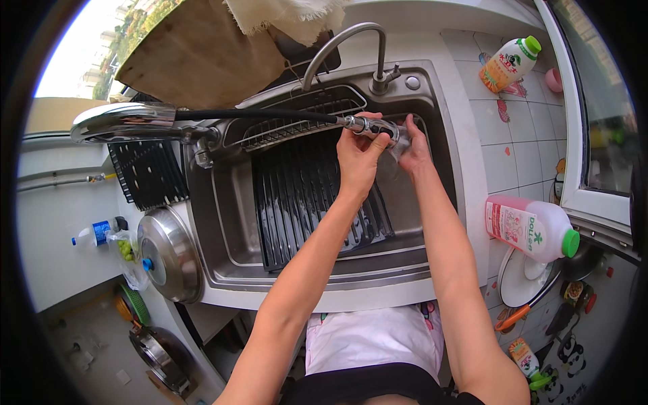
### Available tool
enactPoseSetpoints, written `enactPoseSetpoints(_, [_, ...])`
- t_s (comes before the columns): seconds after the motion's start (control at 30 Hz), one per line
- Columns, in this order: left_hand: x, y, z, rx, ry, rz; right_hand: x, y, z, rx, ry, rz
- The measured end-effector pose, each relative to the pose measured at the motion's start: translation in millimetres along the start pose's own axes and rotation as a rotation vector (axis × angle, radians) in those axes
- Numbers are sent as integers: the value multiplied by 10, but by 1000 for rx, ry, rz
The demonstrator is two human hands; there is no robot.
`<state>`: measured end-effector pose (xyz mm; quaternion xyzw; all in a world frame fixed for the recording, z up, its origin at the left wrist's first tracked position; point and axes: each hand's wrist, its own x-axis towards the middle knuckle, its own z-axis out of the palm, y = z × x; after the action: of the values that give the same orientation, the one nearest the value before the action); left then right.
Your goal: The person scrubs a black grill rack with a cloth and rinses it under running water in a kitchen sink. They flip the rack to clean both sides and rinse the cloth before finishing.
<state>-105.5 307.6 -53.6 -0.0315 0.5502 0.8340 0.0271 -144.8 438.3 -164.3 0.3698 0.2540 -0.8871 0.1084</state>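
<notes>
My left hand [357, 164] grips the chrome pull-out spray head [372, 127] of a kitchen faucet, its thumb by the black buttons. A black hose [263, 115] links the head to the curved chrome faucet [126, 117] on the left. Clear water comes from the nozzle onto my right hand [417, 149], which is held beside it with the fingers apart and nothing grasped. Below both hands, a black ridged tray [298, 202] lies wet in the stainless steel sink [235, 202]. Part of the tray is hidden behind my left forearm.
A wire rack [304, 119] hangs along the sink's back, near a slim second tap [379, 55]. Left of the sink are a black slotted rack [149, 174] and a steel pot lid [169, 255]. A pink-liquid jug [531, 228] and a cleaner bottle [509, 63] stand right.
</notes>
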Motion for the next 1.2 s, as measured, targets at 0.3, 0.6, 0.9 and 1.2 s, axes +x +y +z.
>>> enactPoseSetpoints(0.3, [-2,-36,-25,3,-6,4,183,150,-367,-80,-23,73])
enactPoseSetpoints(0.6, [-31,-59,-71,-7,9,15,-304,136,197,99,-164,-87])
enactPoseSetpoints(0.9, [-97,-19,36,-30,-7,-3,130,290,-33,37,40,36])
enactPoseSetpoints(1.2, [-128,-54,-32,17,12,9,-4,129,-283,11,-300,40])
